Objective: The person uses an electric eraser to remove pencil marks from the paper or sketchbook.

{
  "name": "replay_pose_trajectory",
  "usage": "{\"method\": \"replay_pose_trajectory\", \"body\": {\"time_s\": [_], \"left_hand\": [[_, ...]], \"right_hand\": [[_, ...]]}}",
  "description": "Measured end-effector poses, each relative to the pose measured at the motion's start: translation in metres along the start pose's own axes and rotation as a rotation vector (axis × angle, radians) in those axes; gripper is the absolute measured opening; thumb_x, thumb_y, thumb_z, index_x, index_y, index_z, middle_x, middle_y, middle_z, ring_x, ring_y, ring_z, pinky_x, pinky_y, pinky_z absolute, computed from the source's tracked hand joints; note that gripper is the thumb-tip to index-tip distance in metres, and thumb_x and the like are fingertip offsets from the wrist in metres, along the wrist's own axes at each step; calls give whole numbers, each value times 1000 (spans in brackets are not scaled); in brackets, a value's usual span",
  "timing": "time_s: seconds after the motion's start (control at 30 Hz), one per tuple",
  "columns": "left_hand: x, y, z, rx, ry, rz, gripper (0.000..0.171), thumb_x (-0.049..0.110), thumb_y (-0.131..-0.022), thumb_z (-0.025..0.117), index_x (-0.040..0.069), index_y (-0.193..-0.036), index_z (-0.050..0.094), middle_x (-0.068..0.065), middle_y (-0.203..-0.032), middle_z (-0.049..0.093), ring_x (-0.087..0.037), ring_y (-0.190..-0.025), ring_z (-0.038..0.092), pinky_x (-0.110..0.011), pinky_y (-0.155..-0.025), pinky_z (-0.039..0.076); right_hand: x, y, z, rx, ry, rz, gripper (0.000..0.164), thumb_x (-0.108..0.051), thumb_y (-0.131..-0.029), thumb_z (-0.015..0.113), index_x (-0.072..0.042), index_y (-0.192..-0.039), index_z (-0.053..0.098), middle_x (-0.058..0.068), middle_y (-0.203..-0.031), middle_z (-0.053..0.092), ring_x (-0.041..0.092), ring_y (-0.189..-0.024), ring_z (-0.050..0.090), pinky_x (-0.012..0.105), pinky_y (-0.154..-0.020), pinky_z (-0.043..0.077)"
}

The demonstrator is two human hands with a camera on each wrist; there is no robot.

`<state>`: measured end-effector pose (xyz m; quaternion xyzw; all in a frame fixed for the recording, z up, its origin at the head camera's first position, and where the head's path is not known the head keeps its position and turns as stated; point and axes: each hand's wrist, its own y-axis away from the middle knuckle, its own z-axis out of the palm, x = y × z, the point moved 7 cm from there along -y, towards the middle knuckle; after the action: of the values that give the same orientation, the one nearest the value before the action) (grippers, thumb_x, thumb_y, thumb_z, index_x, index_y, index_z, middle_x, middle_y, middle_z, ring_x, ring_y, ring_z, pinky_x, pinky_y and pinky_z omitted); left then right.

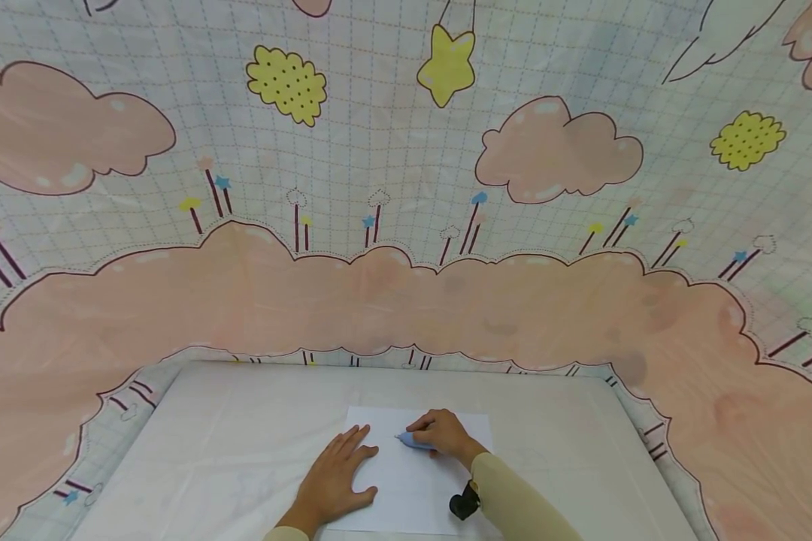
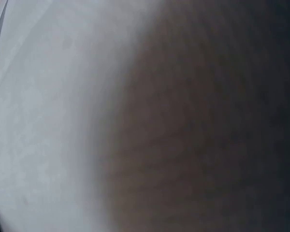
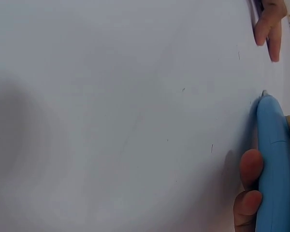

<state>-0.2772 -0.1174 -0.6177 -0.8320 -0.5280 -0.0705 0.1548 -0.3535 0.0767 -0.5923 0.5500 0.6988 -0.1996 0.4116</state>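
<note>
My right hand [image 1: 444, 433] grips a thick, light-blue pen-shaped tool [image 1: 416, 442] over a white sheet of paper [image 1: 406, 503]. In the right wrist view, the fingers wrap round the blue tool [image 3: 273, 164], whose small metal tip sits right at the paper. Thin dark marks or bits show on the sheet [image 3: 135, 116]. With fingers spread and thumb apart, my left hand [image 1: 334, 477] rests on the left part of the sheet. Its fingertips [image 3: 274, 46] show at the top right of the right wrist view. A blurred dark shape fills much of the left wrist view.
The sheet lies on a white-covered table [image 1: 243, 421]. Behind it hangs a backdrop [image 1: 379, 300] printed with clouds and stars. A black wrist device [image 1: 465, 502] sits at the right sleeve [image 1: 514, 492].
</note>
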Motion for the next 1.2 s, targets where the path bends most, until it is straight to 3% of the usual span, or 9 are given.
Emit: {"method": "replay_pose_trajectory", "body": {"time_s": [0.33, 0.57, 0.83, 1.2], "left_hand": [[1, 0, -1, -7, -17, 1, 61, 62, -81, 63, 27, -132, 60, -1, -158, 36, -24, -147, 30, -45, -120, 27], [0, 0, 0, -9, -19, 1, 62, 62, -80, 63, 28, -131, 60, -1, -158, 36, -24, -147, 31, -46, -120, 27], [0, 0, 0, -14, -11, -3, 62, 62, -81, 63, 28, -132, 60, 0, -158, 36, -24, -147, 30, -45, -120, 26], [-1, -1, 3, -31, -8, -8, 62, 62, -81, 62, 28, -132, 59, -1, -159, 35, -24, -147, 29, -46, -120, 25]], "right_hand": [[-4, -1, 5, -13, -6, 13, 15, -12, -83, 73, -11, -97, 79, 2, -95, 63, 15, -71, 54, 23, -50, 51], [-3, 0, 0, 4, 20, -1, 15, -13, -83, 74, -11, -97, 79, 3, -97, 65, 16, -82, 53, 22, -53, 50], [-2, -1, 4, -11, -7, 20, 14, -13, -84, 73, -11, -97, 79, 3, -95, 62, 14, -67, 55, 23, -51, 51], [-4, -1, 5, -7, -6, 12, 14, -12, -83, 74, -11, -96, 79, 3, -96, 63, 15, -71, 55, 25, -53, 52]]}}
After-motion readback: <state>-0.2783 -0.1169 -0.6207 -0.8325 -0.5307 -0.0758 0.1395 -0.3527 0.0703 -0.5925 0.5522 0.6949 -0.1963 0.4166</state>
